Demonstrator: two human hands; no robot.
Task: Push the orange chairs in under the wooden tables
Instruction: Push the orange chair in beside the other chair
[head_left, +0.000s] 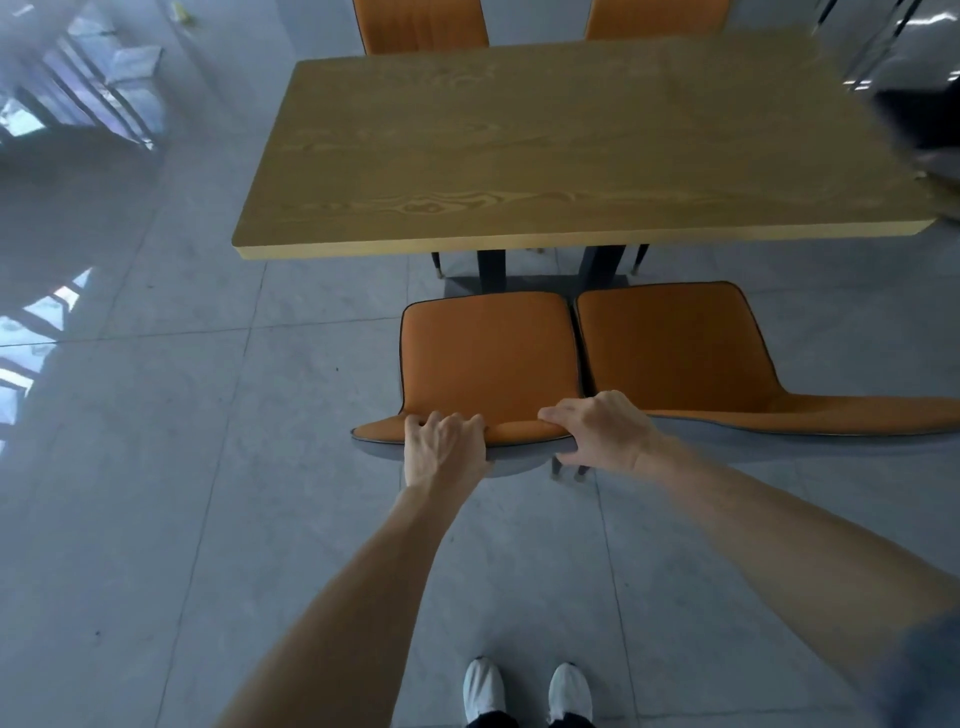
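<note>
An orange chair (488, 358) stands in front of me, its seat short of the near edge of the wooden table (571, 145). My left hand (441, 447) and my right hand (602, 431) both grip the top of its backrest, fingers curled over the edge. A second orange chair (675, 343) stands right beside it, touching on the right, its seat also outside the table's edge. Two more orange chairs (421, 23) (654, 18) show at the table's far side.
The floor is glossy grey tile (156, 467) with window reflections at left. Dark table legs (491, 270) stand under the tabletop. A blurred dark object (914, 119) sits at the right edge. My white shoes (524, 691) are at the bottom.
</note>
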